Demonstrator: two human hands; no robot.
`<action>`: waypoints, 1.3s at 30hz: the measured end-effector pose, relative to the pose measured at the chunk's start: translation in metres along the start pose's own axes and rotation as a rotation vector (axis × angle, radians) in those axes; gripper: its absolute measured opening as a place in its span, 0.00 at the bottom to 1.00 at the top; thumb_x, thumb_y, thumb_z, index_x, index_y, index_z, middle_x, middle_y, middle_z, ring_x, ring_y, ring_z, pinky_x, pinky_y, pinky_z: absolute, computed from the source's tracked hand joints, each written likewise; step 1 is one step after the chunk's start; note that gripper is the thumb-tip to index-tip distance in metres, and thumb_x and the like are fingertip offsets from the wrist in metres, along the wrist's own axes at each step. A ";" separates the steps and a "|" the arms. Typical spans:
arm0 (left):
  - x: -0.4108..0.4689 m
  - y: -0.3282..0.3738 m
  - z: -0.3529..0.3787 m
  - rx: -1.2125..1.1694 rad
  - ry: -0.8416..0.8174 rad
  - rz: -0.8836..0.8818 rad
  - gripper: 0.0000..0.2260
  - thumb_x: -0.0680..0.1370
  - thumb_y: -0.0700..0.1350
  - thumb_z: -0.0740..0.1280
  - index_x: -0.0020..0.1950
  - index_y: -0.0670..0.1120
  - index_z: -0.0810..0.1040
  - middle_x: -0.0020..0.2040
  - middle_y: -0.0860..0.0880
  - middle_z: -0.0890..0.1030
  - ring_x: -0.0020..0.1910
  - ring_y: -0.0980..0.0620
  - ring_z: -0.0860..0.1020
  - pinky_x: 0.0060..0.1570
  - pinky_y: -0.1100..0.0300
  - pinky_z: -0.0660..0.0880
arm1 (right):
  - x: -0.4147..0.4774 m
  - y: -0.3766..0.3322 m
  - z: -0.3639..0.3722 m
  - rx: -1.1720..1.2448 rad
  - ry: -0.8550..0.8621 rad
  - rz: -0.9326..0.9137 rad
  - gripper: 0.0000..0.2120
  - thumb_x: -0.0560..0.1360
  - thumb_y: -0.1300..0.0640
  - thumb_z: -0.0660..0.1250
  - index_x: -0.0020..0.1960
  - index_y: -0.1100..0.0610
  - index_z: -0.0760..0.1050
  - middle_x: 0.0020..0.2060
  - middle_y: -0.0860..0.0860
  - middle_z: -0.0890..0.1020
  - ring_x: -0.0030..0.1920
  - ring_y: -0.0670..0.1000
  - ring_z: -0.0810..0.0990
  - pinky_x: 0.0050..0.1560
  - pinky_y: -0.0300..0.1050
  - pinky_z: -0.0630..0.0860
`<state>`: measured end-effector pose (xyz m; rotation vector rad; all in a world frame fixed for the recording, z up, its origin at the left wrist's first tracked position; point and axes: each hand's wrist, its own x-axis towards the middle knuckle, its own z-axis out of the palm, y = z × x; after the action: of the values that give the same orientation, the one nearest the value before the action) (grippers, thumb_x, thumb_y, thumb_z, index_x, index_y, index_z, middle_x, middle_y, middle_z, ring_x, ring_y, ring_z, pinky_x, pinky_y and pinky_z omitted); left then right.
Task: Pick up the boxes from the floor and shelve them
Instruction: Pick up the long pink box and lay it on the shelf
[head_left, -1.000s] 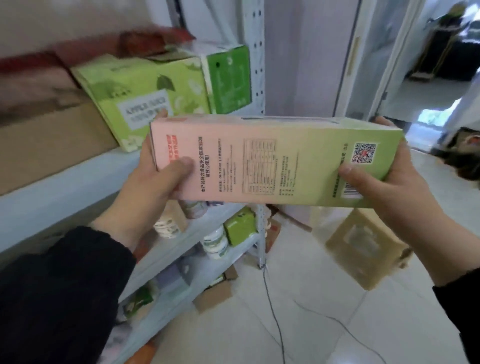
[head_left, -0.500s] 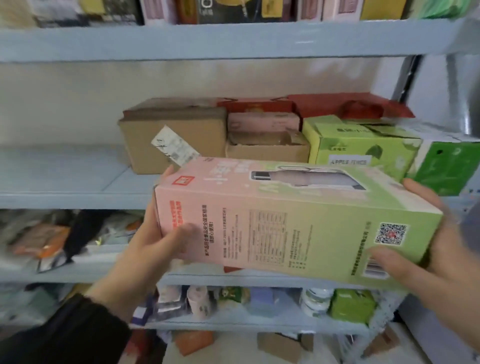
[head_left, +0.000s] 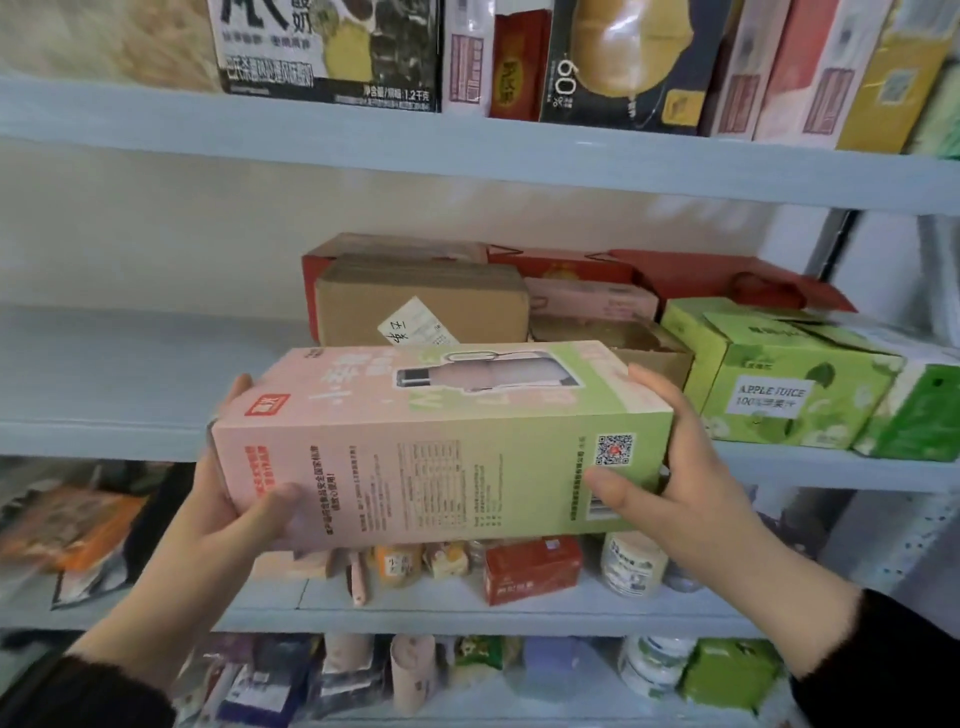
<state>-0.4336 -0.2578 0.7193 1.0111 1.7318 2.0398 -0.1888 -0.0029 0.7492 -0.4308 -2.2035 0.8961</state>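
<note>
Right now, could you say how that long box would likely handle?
The long box is probably stiff: its edges look straight though the left hand and right hand hold only its ends. Flat sides should keep it from rolling.

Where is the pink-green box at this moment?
Head view, centre: the pink-green box is held between the left hand and right hand, in front of the middle shelf, near the brown carton.

single head cam, faces the shelf unit straight on, close up, angled slightly down.
</note>
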 end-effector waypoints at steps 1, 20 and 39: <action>0.007 0.000 -0.003 0.015 -0.004 0.009 0.41 0.63 0.64 0.77 0.64 0.85 0.54 0.59 0.58 0.83 0.57 0.58 0.82 0.51 0.49 0.83 | 0.003 -0.003 0.002 -0.002 0.025 0.003 0.39 0.67 0.40 0.76 0.66 0.19 0.54 0.61 0.35 0.77 0.61 0.38 0.77 0.53 0.30 0.74; 0.160 0.050 0.165 0.316 -0.290 0.275 0.43 0.75 0.56 0.73 0.78 0.70 0.47 0.62 0.63 0.80 0.61 0.62 0.79 0.57 0.47 0.81 | 0.068 0.039 -0.174 -0.225 0.366 0.037 0.40 0.69 0.48 0.76 0.75 0.42 0.59 0.49 0.34 0.81 0.49 0.35 0.81 0.46 0.38 0.80; 0.271 0.021 0.233 0.935 -0.258 0.087 0.35 0.80 0.61 0.64 0.82 0.53 0.53 0.66 0.54 0.77 0.66 0.53 0.75 0.62 0.55 0.71 | 0.195 0.136 -0.211 -0.274 0.333 0.014 0.22 0.73 0.39 0.73 0.64 0.33 0.70 0.63 0.50 0.78 0.58 0.49 0.80 0.59 0.53 0.79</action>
<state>-0.4685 0.0791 0.8366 1.5121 2.5424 0.9893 -0.1669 0.2954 0.8554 -0.6740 -2.0168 0.4861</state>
